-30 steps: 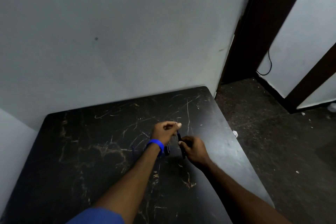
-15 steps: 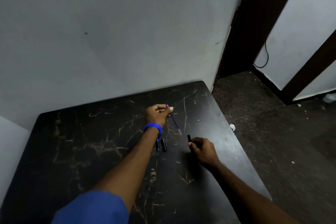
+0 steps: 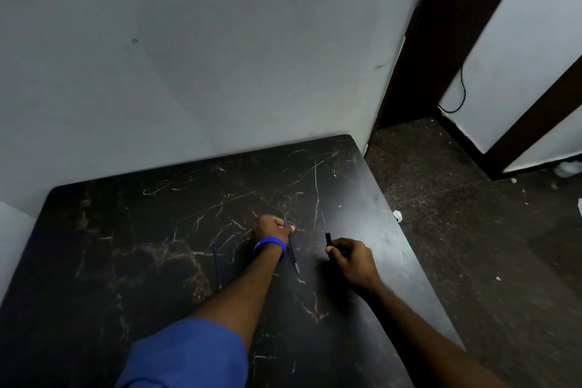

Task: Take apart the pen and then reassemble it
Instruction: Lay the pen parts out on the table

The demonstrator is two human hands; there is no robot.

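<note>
pen parts are split between the two hands over the dark scratched counter (image 3: 126, 246). the left hand (image 3: 272, 228), with a blue wristband (image 3: 269, 246), has its grip pinched shut on the thin blue refill (image 3: 291, 249), which slants down from the fingers so its tip sits near or on the counter just beside the wrist. the right hand (image 3: 351, 261) has its grip closed around the black barrel (image 3: 328, 239); only the upper end sticks out above the thumb, the rest is hidden inside the fist. the two hands are near each other but apart. a thin bluish line (image 3: 216, 264) lies left of the left forearm; it is too faint to tell whether it is another part or a mark. no containers are in view. a blue sleeve (image 3: 185, 353) is cut off at the bottom edge.
</note>
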